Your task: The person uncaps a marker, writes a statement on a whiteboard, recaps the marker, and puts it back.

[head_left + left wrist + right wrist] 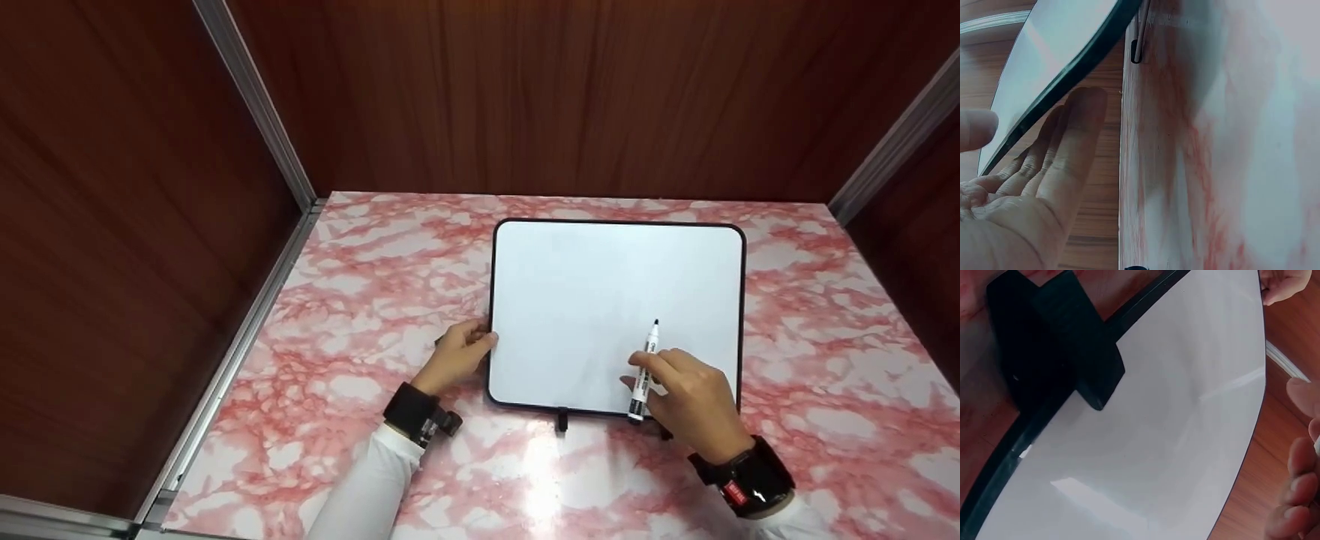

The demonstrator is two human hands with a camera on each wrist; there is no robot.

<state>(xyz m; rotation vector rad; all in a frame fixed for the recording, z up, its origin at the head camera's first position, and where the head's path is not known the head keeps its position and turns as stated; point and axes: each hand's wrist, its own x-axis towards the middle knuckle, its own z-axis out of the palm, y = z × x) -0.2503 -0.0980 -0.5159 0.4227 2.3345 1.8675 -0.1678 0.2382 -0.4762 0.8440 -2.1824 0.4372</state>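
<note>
A white whiteboard (585, 300) with a black rim stands tilted back on the table, small black supports (562, 420) at its lower edge. My left hand (459, 352) holds its left edge; in the left wrist view, the thumb (977, 129) is in front and the fingers (1072, 135) reach behind. Over the lower right of the board, my right hand (694, 397) pinches a white marker (643, 382), its dark tip pointing up and away. Whether the tip touches the board is unclear. The right wrist view shows right fingers (1300, 489) at its edge, the marker mostly cut off.
The table (360, 300) has a red and white marbled top. Dark wood panels (525, 97) with metal framing rise behind it and on both sides. A small dark thing (438, 341) shows beside the left hand, too small to identify.
</note>
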